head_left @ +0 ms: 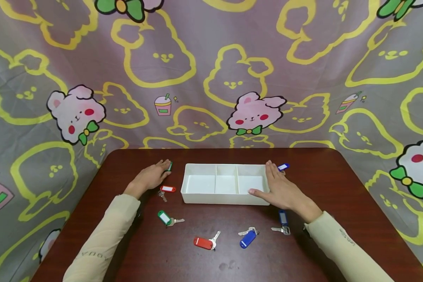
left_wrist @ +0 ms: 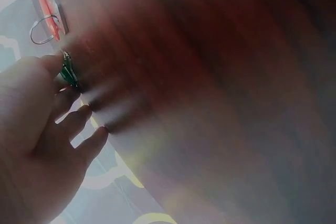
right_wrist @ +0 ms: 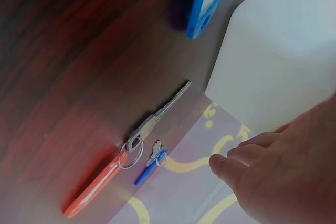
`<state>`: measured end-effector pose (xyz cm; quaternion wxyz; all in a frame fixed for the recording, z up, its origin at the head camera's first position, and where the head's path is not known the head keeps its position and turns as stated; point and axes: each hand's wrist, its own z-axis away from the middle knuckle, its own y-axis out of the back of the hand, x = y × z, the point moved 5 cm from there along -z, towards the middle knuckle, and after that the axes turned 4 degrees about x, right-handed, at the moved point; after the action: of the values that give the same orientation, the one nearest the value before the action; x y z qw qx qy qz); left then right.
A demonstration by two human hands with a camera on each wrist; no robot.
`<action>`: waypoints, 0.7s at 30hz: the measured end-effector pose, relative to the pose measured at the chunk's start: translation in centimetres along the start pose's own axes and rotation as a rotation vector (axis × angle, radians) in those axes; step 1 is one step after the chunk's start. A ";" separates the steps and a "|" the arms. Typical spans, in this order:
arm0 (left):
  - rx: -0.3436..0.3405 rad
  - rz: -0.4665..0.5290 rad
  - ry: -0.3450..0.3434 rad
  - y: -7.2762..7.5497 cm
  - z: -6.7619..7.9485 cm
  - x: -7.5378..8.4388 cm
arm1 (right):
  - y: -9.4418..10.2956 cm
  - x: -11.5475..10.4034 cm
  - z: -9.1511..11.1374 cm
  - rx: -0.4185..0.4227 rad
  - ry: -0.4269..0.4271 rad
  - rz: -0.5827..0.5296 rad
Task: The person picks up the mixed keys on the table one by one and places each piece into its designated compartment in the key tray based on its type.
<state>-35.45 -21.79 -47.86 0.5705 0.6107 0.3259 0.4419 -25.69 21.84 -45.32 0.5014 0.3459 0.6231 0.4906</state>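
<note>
In the head view my left hand (head_left: 151, 176) rests at the table's far left, fingers stretched out around a green key tag (head_left: 170, 166). The left wrist view shows that green tag (left_wrist: 68, 70) between thumb and index fingertip; how firmly they touch it is unclear. My right hand (head_left: 283, 192) lies against the right end of a white three-compartment tray (head_left: 218, 199), fingers straight, thumb across the right compartment. Past its fingertips lies a blue-tagged key (head_left: 283, 167). In the right wrist view a red-tagged key (right_wrist: 94, 186) lies beyond the tray; my hand hides it in the head view.
Near the left wrist lies a red-tagged key (head_left: 167, 188). In front of the tray are a green-tagged key (head_left: 164, 217), another red-tagged key (head_left: 203, 243) and two blue-tagged keys, one nearer the middle (head_left: 248, 239). A patterned curtain (head_left: 201, 90) surrounds the brown table (head_left: 176, 266).
</note>
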 end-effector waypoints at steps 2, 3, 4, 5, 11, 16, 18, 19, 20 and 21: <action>0.009 -0.016 -0.008 0.0 0.0 0.0 | -0.1 0.1 0.0 -0.001 -0.001 -0.005; 0.014 -0.027 -0.013 0.0 -0.1 0.1 | -0.1 0.1 0.0 -0.002 -0.001 -0.006; 0.020 -0.039 -0.018 0.0 -0.1 0.1 | -0.1 0.1 0.0 -0.004 -0.001 -0.009; 0.024 -0.047 -0.019 0.0 -0.1 0.1 | -0.2 0.2 0.0 -0.006 -0.002 -0.011; 0.052 -0.098 -0.034 0.4 0.2 0.4 | -0.1 0.2 0.0 0.000 -0.004 -0.010; 0.097 -0.126 -0.057 0.6 0.4 0.7 | -0.1 0.2 0.0 0.007 -0.005 -0.006; 0.107 -0.127 -0.059 0.7 0.5 0.9 | -0.1 0.2 0.1 0.007 -0.005 -0.010; 0.112 -0.126 -0.062 0.8 0.5 0.9 | -0.1 0.2 0.1 0.008 -0.003 -0.009; 0.116 -0.125 -0.064 0.8 0.5 1.0 | -0.1 0.2 0.1 0.009 -0.002 -0.010; 0.119 -0.126 -0.065 0.9 0.5 1.0 | -0.1 0.1 0.1 0.009 0.000 -0.011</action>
<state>-34.66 -21.21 -46.83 0.5702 0.6360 0.3706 0.3647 -25.66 21.97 -45.45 0.5026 0.3449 0.6269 0.4851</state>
